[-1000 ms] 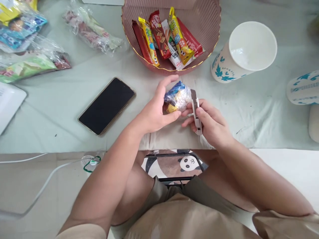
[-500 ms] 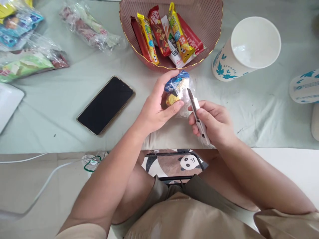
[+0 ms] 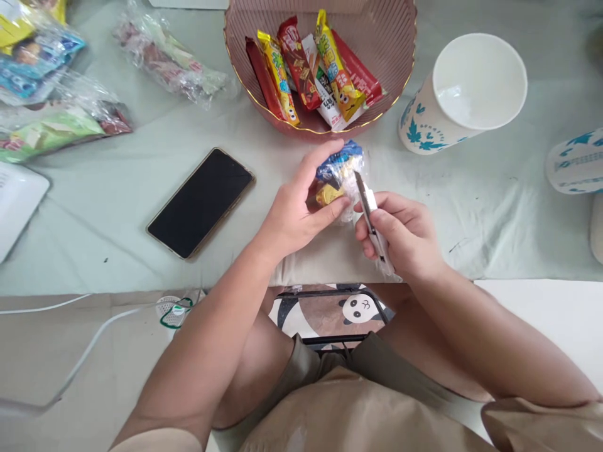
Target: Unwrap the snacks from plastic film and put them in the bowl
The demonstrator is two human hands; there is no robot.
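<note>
My left hand (image 3: 296, 210) is wrapped around a small clear plastic bag of blue and yellow wrapped snacks (image 3: 338, 176), held just above the pale green tablecloth (image 3: 141, 188). My right hand (image 3: 405, 235) grips a small white utility knife (image 3: 370, 216), its blade tip touching the right side of the bag. Directly beyond the bag stands a pink ribbed bowl (image 3: 391, 56) holding several snack bars in red, yellow and white wrappers (image 3: 313, 69).
A black phone (image 3: 201, 202) lies left of my hands. A white paper cup with blue leaves (image 3: 464, 91) stands at the right, another cup (image 3: 575, 162) lies at the far right edge. Plastic snack bags (image 3: 51, 94) fill the far left. A white cable (image 3: 85, 351) runs below the table.
The bag has been turned and lifted slightly toward the bowl. The knife has swung from lying beside the bag to pointing its blade into the bag's right side.
</note>
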